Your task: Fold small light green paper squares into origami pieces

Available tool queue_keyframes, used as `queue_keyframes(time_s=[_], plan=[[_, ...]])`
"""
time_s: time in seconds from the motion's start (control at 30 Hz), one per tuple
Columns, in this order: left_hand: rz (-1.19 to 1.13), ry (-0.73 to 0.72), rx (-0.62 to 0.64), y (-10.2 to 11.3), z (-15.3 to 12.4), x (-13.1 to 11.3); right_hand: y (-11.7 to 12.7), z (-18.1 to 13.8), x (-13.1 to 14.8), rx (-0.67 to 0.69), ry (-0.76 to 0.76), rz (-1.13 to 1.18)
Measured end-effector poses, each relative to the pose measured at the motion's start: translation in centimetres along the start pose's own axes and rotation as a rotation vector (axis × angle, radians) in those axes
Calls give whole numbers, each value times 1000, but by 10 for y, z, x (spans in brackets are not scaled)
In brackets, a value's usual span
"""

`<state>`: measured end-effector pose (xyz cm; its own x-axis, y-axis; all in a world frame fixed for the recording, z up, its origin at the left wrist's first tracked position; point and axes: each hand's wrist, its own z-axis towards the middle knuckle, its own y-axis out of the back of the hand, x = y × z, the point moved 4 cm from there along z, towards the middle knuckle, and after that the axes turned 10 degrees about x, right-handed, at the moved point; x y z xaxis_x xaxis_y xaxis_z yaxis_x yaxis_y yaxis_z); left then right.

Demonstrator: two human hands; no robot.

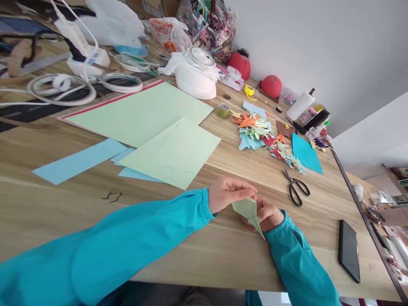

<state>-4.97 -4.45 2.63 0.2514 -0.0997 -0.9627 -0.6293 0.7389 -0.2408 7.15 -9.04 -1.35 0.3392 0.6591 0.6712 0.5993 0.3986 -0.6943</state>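
A small pale green folded paper piece (249,211) with a pointed tip sits between both hands, just above the wooden table (223,250). My left hand (228,192) pinches its upper part with closed fingers. My right hand (267,215) grips it from underneath, fingers curled round it. Both arms wear teal sleeves. Sheets of pale green paper (174,151) and light blue paper strips (79,160) lie just beyond my hands.
Black scissors (296,187) lie to the right, a dark phone (348,249) near the table's right edge. A heap of folded coloured paper figures (259,134), a blue sheet (306,153), a green thread spool (223,110), tape rolls (121,82) and a white kettle (196,74) sit further back.
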Motion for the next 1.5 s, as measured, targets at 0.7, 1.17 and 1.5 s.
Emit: queue_keyframes(time_s=[0.7,1.17,1.5], plan=[[36,15,-25,1,0,1,2,-1,-1,-13,-16,-1],[-85,-30,-134,9,7,11,3,-1,10,67,135,83],[-18,35,-135,4,5,5,7,-4,13,52,201,73]])
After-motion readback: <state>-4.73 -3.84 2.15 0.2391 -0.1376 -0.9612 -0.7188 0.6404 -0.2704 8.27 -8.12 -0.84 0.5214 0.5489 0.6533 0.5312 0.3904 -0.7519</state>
